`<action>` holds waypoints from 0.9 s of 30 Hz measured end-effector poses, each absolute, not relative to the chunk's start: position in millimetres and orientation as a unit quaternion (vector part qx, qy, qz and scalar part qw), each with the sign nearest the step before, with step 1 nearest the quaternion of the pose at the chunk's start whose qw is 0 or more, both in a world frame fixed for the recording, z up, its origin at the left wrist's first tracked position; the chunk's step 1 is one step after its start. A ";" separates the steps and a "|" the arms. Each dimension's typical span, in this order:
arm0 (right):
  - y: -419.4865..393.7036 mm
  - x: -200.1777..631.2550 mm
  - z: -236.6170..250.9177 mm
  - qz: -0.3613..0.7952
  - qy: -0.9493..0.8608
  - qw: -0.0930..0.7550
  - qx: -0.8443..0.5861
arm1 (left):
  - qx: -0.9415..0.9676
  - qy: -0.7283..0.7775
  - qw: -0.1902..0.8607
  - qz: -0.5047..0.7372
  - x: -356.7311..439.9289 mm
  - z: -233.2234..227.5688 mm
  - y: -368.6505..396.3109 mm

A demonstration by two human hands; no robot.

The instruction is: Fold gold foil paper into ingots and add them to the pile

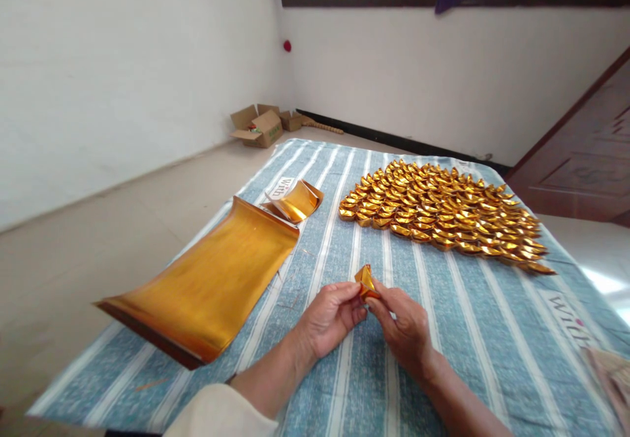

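Observation:
Between both hands is a small folded piece of gold foil paper [366,280], its pointed top showing above the fingers. My left hand [329,315] pinches its left side between thumb and fingers. From the right, my right hand [404,324] grips its lower edge, thumb in front. Part of the paper is hidden by the fingertips. To the left of the hands lies a large stack of gold foil sheets [216,279] with curled ends. Behind that stack is a smaller curled piece of gold foil [298,202]. Many boat-shaped gold paper ingots [443,210] sit in close rows at the right.
A blue and white striped cloth [315,358] covers the table. On the floor beyond its far edge stand an open cardboard box [263,128] and a smaller box [291,120]. A brown panelled door [585,148] is at the right.

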State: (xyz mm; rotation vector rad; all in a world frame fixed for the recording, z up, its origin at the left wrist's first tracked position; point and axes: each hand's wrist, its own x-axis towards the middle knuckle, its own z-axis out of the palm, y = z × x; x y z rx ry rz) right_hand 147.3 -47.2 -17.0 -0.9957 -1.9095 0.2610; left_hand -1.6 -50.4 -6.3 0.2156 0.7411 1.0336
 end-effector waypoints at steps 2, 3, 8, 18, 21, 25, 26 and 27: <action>-47.3 147.5 -15.3 0.101 -0.781 0.465 -0.403 | 0.105 0.333 0.805 0.481 -1.6 -5.7 -50.8; -47.4 147.4 -14.6 0.098 -0.782 0.468 -0.400 | 0.107 0.326 0.806 0.482 -1.5 -5.4 -50.9; -47.1 146.9 -12.6 0.073 -0.781 0.480 -0.393 | 0.108 0.316 0.811 0.480 -0.1 -5.4 -50.6; -47.1 145.3 -11.1 0.054 -0.795 0.482 -0.365 | 0.118 0.303 0.810 0.487 2.0 -8.6 -50.4; -46.5 144.7 -10.7 0.050 -0.798 0.477 -0.365 | 0.124 0.289 0.809 0.496 2.8 -9.7 -50.3; -47.1 145.4 -13.1 0.046 -0.794 0.480 -0.370 | 0.126 0.281 0.811 0.498 2.9 -10.6 -50.2; -47.5 145.8 -13.9 0.046 -0.789 0.482 -0.377 | 0.125 0.280 0.810 0.499 2.9 -10.7 -50.3; -48.1 146.2 -14.6 0.048 -0.784 0.483 -0.388 | 0.125 0.280 0.810 0.500 2.9 -10.7 -50.4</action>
